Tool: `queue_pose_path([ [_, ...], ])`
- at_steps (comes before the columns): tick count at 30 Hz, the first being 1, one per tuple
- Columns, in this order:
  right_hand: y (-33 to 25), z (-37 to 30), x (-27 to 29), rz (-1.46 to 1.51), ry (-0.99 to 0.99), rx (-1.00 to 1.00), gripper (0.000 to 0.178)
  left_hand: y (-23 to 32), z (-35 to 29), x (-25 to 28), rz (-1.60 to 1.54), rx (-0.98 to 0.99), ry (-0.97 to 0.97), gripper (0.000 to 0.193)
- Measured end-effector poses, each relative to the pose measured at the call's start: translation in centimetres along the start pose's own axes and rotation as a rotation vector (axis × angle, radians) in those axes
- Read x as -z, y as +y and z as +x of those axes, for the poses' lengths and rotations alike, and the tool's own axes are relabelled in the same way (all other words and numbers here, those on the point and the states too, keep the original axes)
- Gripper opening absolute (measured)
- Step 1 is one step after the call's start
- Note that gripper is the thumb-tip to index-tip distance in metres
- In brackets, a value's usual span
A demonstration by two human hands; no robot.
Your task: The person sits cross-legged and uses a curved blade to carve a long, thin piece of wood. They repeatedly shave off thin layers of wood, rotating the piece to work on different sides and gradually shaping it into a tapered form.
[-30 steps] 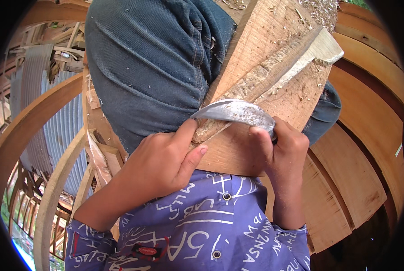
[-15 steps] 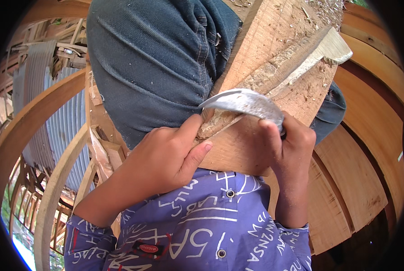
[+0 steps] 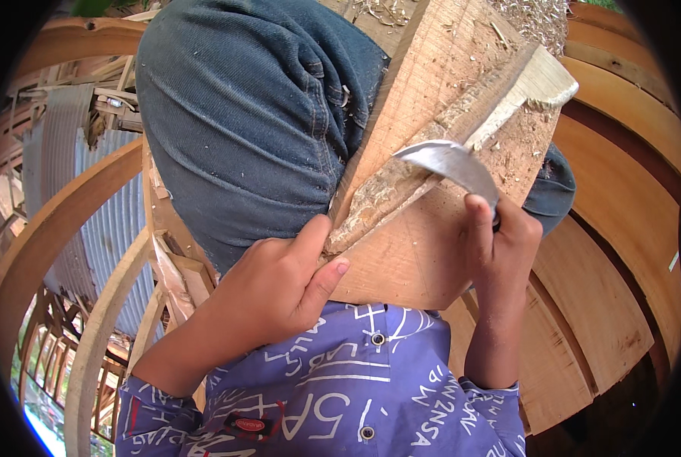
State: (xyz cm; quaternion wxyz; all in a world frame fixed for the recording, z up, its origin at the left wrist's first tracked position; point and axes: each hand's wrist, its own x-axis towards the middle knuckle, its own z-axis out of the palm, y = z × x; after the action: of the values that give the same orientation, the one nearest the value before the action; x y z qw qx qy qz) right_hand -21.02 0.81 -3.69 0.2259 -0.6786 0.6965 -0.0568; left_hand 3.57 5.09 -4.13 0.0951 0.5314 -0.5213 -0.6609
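Note:
A long, rough wooden piece [image 3: 382, 199] lies slantwise on a thick board [image 3: 409, 266], its wide pale end pointing to the far right. My left hand [image 3: 283, 278] is closed round the near end, thumb and forefinger on either side of it. In my right hand [image 3: 508, 244] is a curved knife [image 3: 466, 169], its handle mostly hidden by the fingers. The blade crosses above the middle of the wooden piece, tip to the left; whether it touches the wood I cannot tell.
My jeans-covered leg [image 3: 241, 129] is close along the board's left side. Shavings [image 3: 535, 19] are heaped at the board's far end. Curved wooden planks [image 3: 584, 320] are at the right, and curved timber ribs [image 3: 59, 206] stand at the left before corrugated sheets [image 3: 116, 228].
The knife has moved away from my left hand, up along the wooden piece toward its far end. My left hand keeps its hold on the near end.

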Motion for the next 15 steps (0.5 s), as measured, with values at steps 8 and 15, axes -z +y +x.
queue_pose_path([
  [8,-0.2,0.1,-0.8,-0.009,0.011,0.078,0.042,0.6,0.4,0.2,-0.006,0.024,0.013,0.033],
  [15,-0.9,1.0,0.0,0.032,0.002,0.064,0.041,1.5,0.6,0.7,-0.020,0.085,-0.012,0.034],
])
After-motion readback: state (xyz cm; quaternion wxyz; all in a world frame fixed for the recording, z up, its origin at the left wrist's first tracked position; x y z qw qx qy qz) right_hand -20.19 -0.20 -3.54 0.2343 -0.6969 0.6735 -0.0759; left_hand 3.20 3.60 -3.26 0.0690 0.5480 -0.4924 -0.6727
